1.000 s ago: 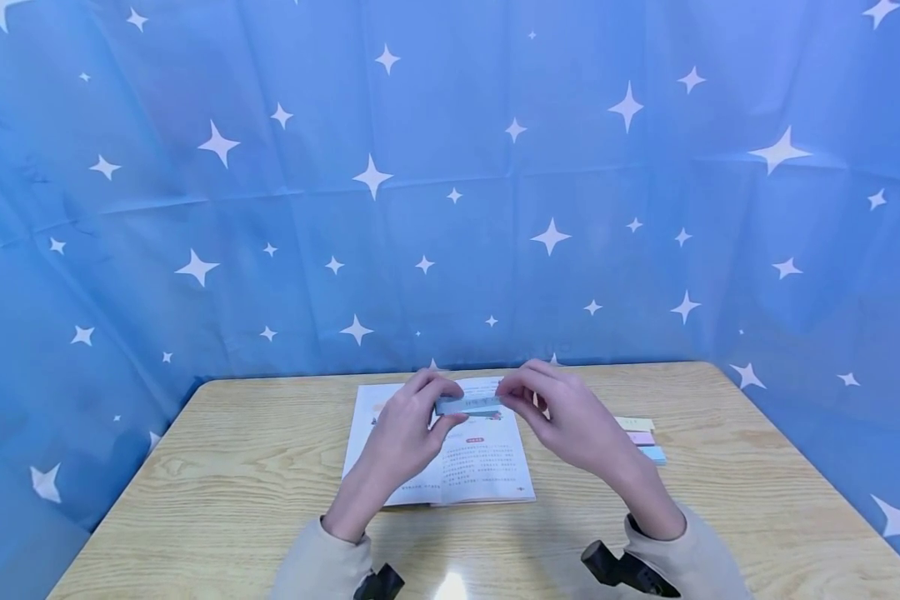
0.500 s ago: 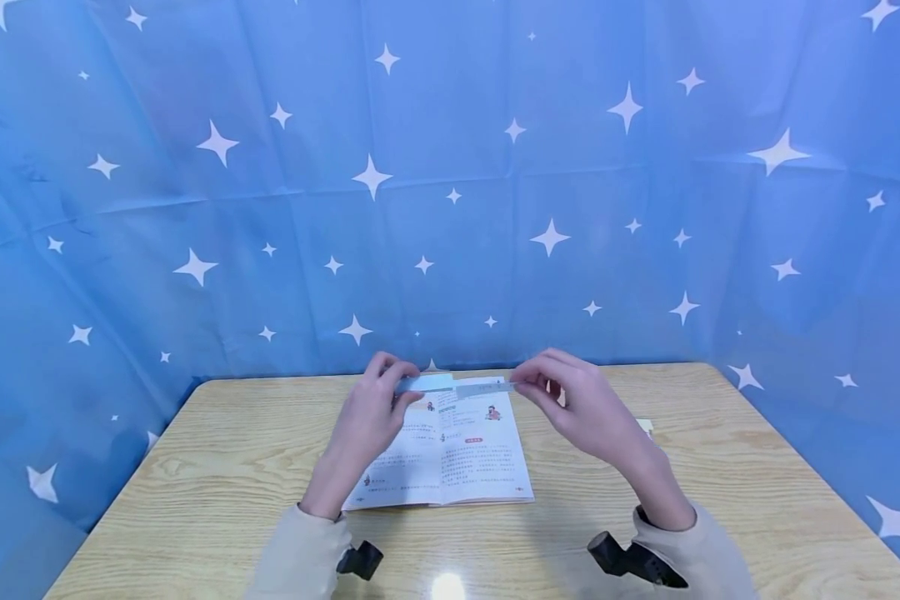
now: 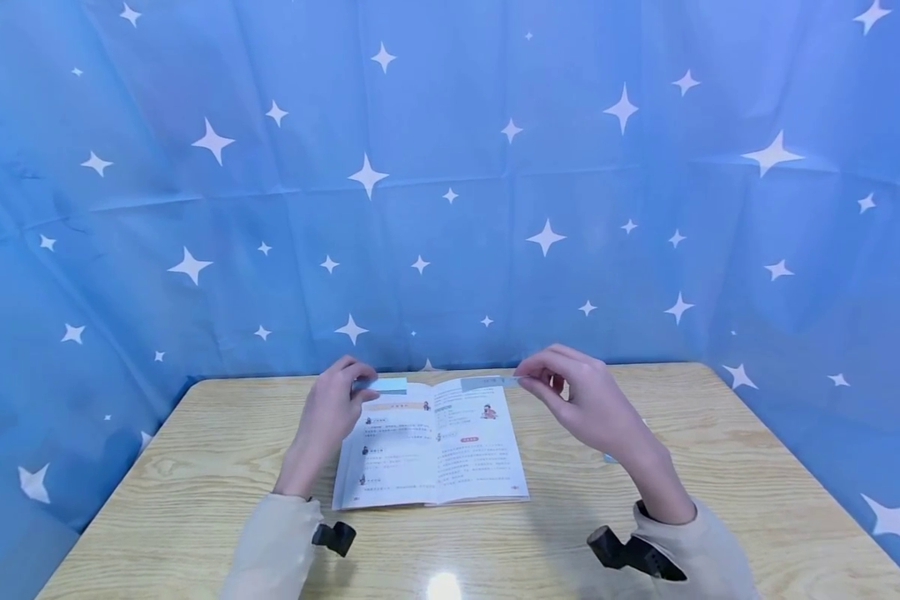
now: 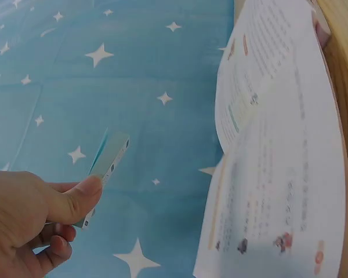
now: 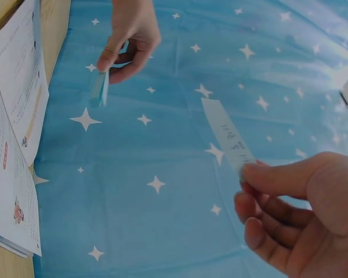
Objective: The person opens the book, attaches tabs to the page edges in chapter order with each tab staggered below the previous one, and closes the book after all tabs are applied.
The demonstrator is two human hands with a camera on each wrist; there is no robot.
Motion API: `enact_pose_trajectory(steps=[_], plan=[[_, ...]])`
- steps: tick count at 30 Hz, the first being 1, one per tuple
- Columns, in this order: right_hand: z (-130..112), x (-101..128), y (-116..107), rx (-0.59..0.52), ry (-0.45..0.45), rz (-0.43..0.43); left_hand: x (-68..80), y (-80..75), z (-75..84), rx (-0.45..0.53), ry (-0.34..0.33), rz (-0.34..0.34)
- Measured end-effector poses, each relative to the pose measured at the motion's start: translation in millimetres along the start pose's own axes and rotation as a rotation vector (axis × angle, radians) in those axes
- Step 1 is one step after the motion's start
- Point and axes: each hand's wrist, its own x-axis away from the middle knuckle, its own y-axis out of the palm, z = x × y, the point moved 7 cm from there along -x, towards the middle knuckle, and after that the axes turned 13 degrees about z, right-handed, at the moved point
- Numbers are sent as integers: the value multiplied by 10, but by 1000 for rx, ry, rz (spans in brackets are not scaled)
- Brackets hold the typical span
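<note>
An open picture book (image 3: pixel 431 446) lies flat on the wooden table (image 3: pixel 195 467). Above its far edge my left hand (image 3: pixel 360 385) pinches a small pad of blue sticky strips (image 3: pixel 384 385) between thumb and fingers. The left wrist view shows the pad (image 4: pixel 107 165) edge-on at my thumb tip, with the book (image 4: pixel 278 150) to its right. My right hand (image 3: pixel 528 382) pinches one end of a single thin grey-blue strip (image 3: pixel 487 382), which sticks out to the left. In the right wrist view that strip (image 5: pixel 227 138) has print on it and hangs free of the pad (image 5: pixel 98 87).
A blue cloth with white stars (image 3: pixel 450 183) walls the table on three sides. A sliver of other pastel sticky pads (image 3: pixel 609 457) shows on the table behind my right forearm. Black camera mounts sit at both wrists near the front edge.
My hands have drawn apart: the left went left with the pad, the right stayed with the strip. The strip, joined to the pad a second ago, now hangs separate.
</note>
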Motion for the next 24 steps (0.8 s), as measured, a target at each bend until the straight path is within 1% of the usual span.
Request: enact_pose_trajectory(steps=[4,7,11,14,17,20,24], plan=[[16,-2,-2,8,9,-5,-14,13,-155,-1,-16,0],[24,2,-4,14,19,-14,-28,-7,-287,-7,-36,9],[33,5,-8,14,29,-22,-43,-54,-489,1,-76,13],[37,4,-14,15,28,-20,-59,-85,-650,-2,-113,9],[40,5,-16,14,29,-24,-78,-111,-806,-13,-136,-1],[41,6,-15,14,32,-30,-88,-142,-939,-27,-136,-12],[44,5,-22,15,29,-29,-93,-177,-1075,-30,-134,-24]])
